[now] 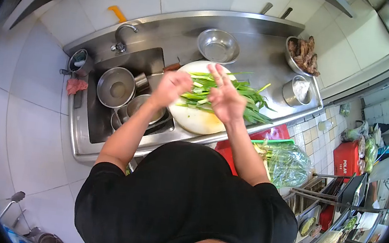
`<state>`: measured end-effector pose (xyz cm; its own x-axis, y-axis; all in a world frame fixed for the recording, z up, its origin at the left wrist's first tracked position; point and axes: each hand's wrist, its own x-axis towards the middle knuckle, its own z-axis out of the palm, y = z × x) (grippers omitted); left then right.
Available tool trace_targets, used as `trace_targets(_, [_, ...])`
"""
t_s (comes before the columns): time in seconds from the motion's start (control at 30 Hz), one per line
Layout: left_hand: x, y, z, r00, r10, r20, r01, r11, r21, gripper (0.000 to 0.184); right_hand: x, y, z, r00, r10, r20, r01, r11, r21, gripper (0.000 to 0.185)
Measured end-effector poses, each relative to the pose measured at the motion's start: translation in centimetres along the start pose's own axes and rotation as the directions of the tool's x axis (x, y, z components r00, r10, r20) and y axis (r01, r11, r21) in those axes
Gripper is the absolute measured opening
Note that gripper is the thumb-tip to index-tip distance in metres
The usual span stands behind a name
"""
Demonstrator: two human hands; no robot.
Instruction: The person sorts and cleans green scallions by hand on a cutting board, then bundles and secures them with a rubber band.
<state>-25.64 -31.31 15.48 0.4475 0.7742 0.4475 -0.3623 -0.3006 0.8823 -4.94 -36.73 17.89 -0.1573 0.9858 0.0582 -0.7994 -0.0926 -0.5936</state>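
Note:
Long green stalks with leaves [253,101] lie across a round white cutting board [197,122] on the steel counter. My left hand [173,88] is over the board's left part, near the pale ends of the stalks; its fingers are smeared by motion, and whether they hold anything is unclear. Above the middle of the greens is my right hand [225,96], palm partly showing, some fingers stretched out and apart, with nothing visible in it. A brown handle [171,67] sticks out at the board's upper left edge.
Left of the board, a sink [93,115] holds metal bowls and pots under a faucet [127,28]. An empty steel bowl [218,46] stands behind the board. Rightward are a bowl of brown pieces [302,56] and a metal pot [293,95]. Bagged greens [287,164] lie below the counter edge.

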Motion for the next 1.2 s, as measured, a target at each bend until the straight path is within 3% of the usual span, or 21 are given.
trace_targets(0.03, [-0.2,1.3,1.2,0.982,0.106,0.154,-0.169,0.859,0.483,0.029,0.0,1.8,-0.6,0.995,-0.084,0.049,0.096,0.928,-0.359,0.042])
trace_targets(0.07, [-0.8,2.0,1.5,0.983,0.106,0.148,-0.165,0.860,0.482,0.029,0.1,3.0,-2.1,0.998,-0.025,0.059,0.050,0.873,-0.485,0.036])
trace_targets(0.13, [-1.5,2.8,1.9,0.978,-0.202,0.050,0.154,0.867,0.475,0.008,0.1,3.1,-3.3,0.991,0.129,0.030,-0.065,0.668,-0.741,0.013])
trace_targets(0.17, [-1.8,2.2,1.5,0.978,-0.200,0.053,0.152,0.869,0.471,0.008,-0.1,3.1,-3.8,0.992,0.127,0.027,-0.065,0.666,-0.743,0.013])
trace_targets(0.23, [-2.9,-0.4,0.0,0.964,-0.265,0.021,0.266,0.962,-0.060,0.007,-0.7,3.6,-4.9,0.980,0.148,0.130,-0.011,0.703,-0.711,0.018])
trace_targets(0.3, [-4.3,-2.2,0.2,0.963,-0.270,0.019,0.270,0.959,-0.082,0.012,-1.3,3.4,-5.6,0.961,0.226,0.157,-0.076,0.767,-0.637,0.021])
trace_targets(0.37, [-5.6,-2.7,2.0,0.860,-0.511,-0.020,0.508,0.858,-0.073,0.022,-2.0,3.4,-5.7,0.935,0.324,0.145,-0.204,0.824,-0.529,0.021])
trace_targets(0.4, [-6.3,-3.5,3.0,0.850,-0.521,-0.081,0.517,0.853,-0.067,0.030,-2.4,3.8,-5.1,0.932,0.332,0.146,-0.207,0.819,-0.536,0.024])
trace_targets(0.57, [-8.3,-7.7,3.6,0.842,-0.516,-0.156,0.477,0.848,-0.233,0.016,-3.0,4.0,-6.1,0.881,0.446,0.159,-0.310,0.797,-0.519,0.037])
trace_targets(0.63, [-8.2,-6.5,4.1,0.822,-0.569,0.005,0.485,0.696,-0.529,0.006,-3.9,4.5,-5.8,0.911,0.378,0.165,-0.295,0.876,-0.381,0.035])
trace_targets(0.7, [-8.3,-6.5,3.5,0.806,-0.587,0.071,0.532,0.667,-0.523,0.002,-4.1,4.8,-6.4,0.890,0.419,0.178,-0.354,0.883,-0.308,0.025])
trace_targets(0.77, [-8.7,-6.8,2.2,0.785,-0.594,0.175,0.562,0.565,-0.604,0.004,-4.8,5.0,-6.0,0.918,0.391,0.068,-0.356,0.888,-0.292,0.019])
trace_targets(0.8, [-7.6,-3.8,3.0,0.683,-0.730,0.019,0.566,0.513,-0.645,0.010,-4.8,5.0,-7.2,0.920,0.386,0.068,-0.352,0.891,-0.288,0.019])
trace_targets(0.83, [-7.4,-4.3,1.9,0.679,-0.734,0.025,0.574,0.510,-0.641,0.010,-4.9,4.9,-9.0,0.906,0.424,-0.008,-0.391,0.827,-0.403,0.017])
trace_targets(0.9, [-6.8,-4.6,-0.2,0.812,-0.575,0.103,0.447,0.497,-0.744,0.023,-5.4,5.2,-10.1,0.888,0.450,-0.094,-0.434,0.751,-0.498,0.017])
trace_targets(0.97, [-7.0,-3.6,0.5,0.760,-0.649,0.045,0.440,0.461,-0.771,0.036,-5.9,5.4,-9.0,0.918,0.394,-0.038,-0.373,0.830,-0.415,0.022])
trace_targets(1.03, [-7.6,-4.2,0.8,0.883,-0.437,0.169,0.331,0.326,-0.885,0.042,-5.2,4.8,-7.5,0.951,0.306,0.046,-0.269,0.891,-0.367,0.024])
trace_targets(1.07, [-8.3,-4.9,0.8,0.860,-0.432,0.271,0.375,0.175,-0.910,0.048,-4.5,3.9,-6.5,0.945,0.277,0.176,-0.262,0.960,-0.103,0.026])
trace_targets(1.1, [-8.5,-4.8,1.1,0.857,-0.436,0.274,0.378,0.173,-0.909,0.048,-3.8,3.1,-5.5,0.933,0.210,0.292,-0.267,0.949,0.169,0.029])
trace_targets(1.17, [-8.6,-4.6,2.0,0.742,-0.606,0.288,0.660,0.585,-0.471,0.049,-2.9,2.0,-5.0,0.926,0.198,0.321,-0.256,0.955,0.147,0.037])
trace_targets(1.2, [-8.2,-4.4,2.1,0.738,-0.644,0.200,0.674,0.697,-0.243,0.045,-2.6,1.2,-5.0,0.918,0.279,0.283,-0.196,0.938,-0.287,0.040])
